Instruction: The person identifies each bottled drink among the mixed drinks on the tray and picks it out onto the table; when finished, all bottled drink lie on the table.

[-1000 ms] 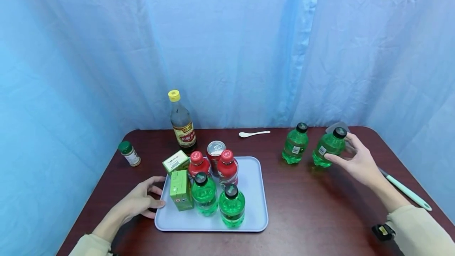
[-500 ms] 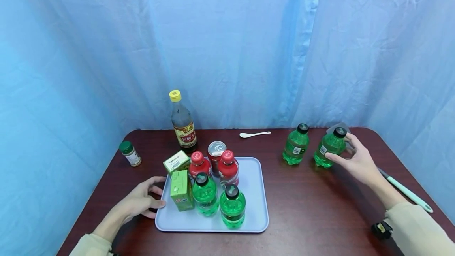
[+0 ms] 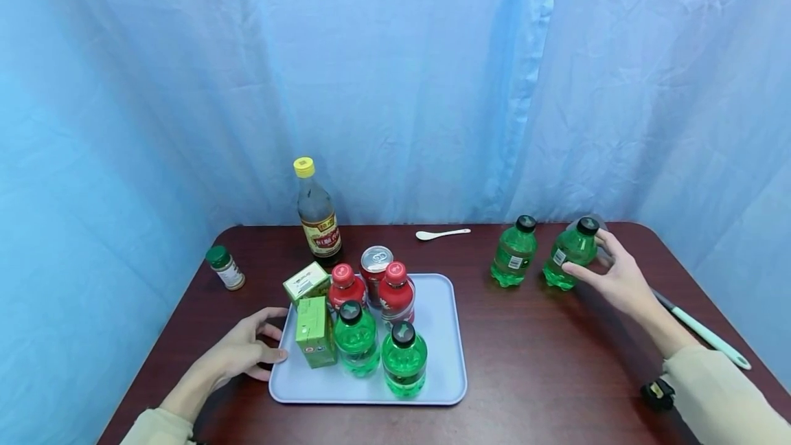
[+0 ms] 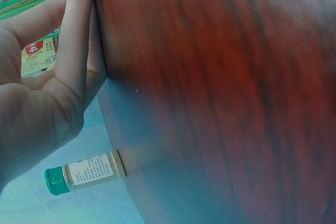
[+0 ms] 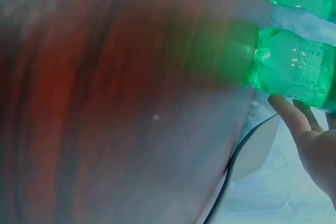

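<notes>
My right hand (image 3: 614,279) is at a green plastic bottle (image 3: 570,257) with a black cap, thumb on its front and fingers round its far side, partly hidden. The right wrist view shows this bottle (image 5: 296,66) with its base at the table. A matching green bottle (image 3: 514,253) stands just to its left. My left hand (image 3: 244,345) touches the left rim of a pale lavender tray (image 3: 435,383), fingers spread along it. On the tray stand two more green bottles (image 3: 404,362), two red bottles (image 3: 397,294), a red can (image 3: 377,259) and a green drink carton (image 3: 315,335).
Another carton (image 3: 307,281) leans at the tray's back left corner. Behind it stands a sauce bottle (image 3: 319,222) with a yellow cap. A green-capped spice jar (image 3: 225,268) is far left, a white spoon (image 3: 441,233) at the back, and a mint-handled turner (image 3: 711,336) at right.
My right hand and the green bottle at it have shifted slightly left. The left hand stays at the tray's rim, and the things on the tray keep their places.
</notes>
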A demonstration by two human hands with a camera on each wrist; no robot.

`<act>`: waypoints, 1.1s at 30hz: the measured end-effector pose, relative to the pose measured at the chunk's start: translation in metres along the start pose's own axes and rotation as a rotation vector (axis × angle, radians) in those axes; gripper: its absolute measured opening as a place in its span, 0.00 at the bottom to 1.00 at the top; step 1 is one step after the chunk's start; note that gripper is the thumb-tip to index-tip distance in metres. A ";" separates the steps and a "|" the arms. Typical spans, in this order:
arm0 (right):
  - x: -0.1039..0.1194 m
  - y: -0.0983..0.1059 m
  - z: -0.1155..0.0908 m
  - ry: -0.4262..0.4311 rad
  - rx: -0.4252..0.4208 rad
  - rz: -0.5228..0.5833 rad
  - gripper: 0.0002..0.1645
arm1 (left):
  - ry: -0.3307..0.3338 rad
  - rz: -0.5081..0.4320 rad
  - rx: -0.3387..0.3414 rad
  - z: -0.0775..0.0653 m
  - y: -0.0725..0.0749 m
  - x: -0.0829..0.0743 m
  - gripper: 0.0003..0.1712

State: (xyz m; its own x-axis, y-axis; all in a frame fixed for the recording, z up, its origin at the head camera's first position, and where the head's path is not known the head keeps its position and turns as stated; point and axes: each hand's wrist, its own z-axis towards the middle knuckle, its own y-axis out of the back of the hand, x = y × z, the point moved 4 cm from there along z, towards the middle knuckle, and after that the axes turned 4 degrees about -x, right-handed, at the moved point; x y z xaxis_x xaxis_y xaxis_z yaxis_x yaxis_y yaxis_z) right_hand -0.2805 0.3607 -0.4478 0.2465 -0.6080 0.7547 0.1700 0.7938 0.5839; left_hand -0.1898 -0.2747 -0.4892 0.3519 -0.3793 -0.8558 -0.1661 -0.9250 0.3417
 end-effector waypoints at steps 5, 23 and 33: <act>-0.002 -0.002 -0.001 -0.010 0.006 0.012 0.51 | 0.005 -0.005 0.008 -0.001 0.000 -0.001 0.48; 0.003 0.000 0.001 0.030 -0.017 0.009 0.55 | 0.009 -0.012 0.008 -0.001 0.000 -0.002 0.47; 0.106 0.004 -0.029 0.344 -0.364 0.178 0.54 | 0.008 -0.007 0.006 -0.001 0.000 -0.001 0.48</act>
State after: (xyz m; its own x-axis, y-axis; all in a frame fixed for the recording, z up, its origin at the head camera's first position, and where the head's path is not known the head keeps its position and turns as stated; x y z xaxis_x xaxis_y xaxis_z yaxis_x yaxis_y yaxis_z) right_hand -0.2260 0.2997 -0.3738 0.5904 -0.4715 0.6551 0.4023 0.8755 0.2677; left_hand -0.1893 -0.2741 -0.4876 0.3607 -0.3733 -0.8547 -0.1690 -0.9274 0.3338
